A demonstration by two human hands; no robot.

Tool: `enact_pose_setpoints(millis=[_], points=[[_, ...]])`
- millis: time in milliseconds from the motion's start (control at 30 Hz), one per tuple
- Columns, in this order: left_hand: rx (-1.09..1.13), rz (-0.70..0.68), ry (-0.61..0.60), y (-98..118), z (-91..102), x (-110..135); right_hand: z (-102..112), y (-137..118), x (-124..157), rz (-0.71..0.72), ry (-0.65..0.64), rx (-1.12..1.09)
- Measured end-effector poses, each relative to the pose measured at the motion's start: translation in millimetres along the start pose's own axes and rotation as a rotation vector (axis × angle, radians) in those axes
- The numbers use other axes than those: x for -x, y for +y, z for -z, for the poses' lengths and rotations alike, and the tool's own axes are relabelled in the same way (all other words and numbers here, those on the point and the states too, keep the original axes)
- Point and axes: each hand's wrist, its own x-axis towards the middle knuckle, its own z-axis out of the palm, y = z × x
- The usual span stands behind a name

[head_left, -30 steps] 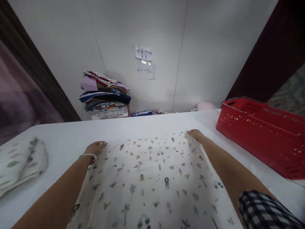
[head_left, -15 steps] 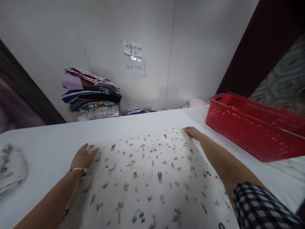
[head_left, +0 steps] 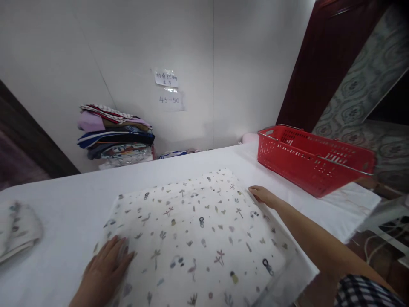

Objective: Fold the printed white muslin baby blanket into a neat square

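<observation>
A white cloth printed with small plants and figures (head_left: 194, 230) lies spread flat on the white table (head_left: 204, 166). My left hand (head_left: 107, 270) lies flat on its near left corner, fingers stretched out. My right hand (head_left: 263, 195) rests palm down on the cloth's right edge, fingers extended. Neither hand holds anything. A checked sleeve (head_left: 364, 294) shows at the lower right.
A red plastic basket (head_left: 313, 160) stands on the table's far right end. A folded printed cloth (head_left: 15, 228) lies at the left edge. A stack of folded clothes (head_left: 115, 134) sits by the wall, under two paper notes (head_left: 168, 89). The table's right edge drops to a patterned floor.
Both hands slid back toward me along the cloth's sides, the left from the far corner to the near corner. The camera swung right, showing more of the basket and table end.
</observation>
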Motion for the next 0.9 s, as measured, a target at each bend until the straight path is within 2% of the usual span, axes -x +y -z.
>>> enact_pose_setpoints(millis=[167, 233, 500, 733, 900], points=[[-0.032, -0.043, 0.001, 8, 1.6, 25, -5, 6, 12, 0.093, 0.202, 0.189], [-0.03, -0.059, -0.002, 12, 0.9, 33, -9, 7, 16, 0.126, 0.244, 0.273], [-0.031, -0.045, -0.011, 19, -6.6, 40, -22, 4, 20, 0.069, 0.224, 0.457], [-0.059, -0.087, -0.01, 14, -9.8, 44, -25, -2, 26, 0.085, 0.264, 0.464], [-0.067, -0.088, 0.037, 14, -12.3, 46, -21, 0, 23, 0.131, 0.302, 0.436]])
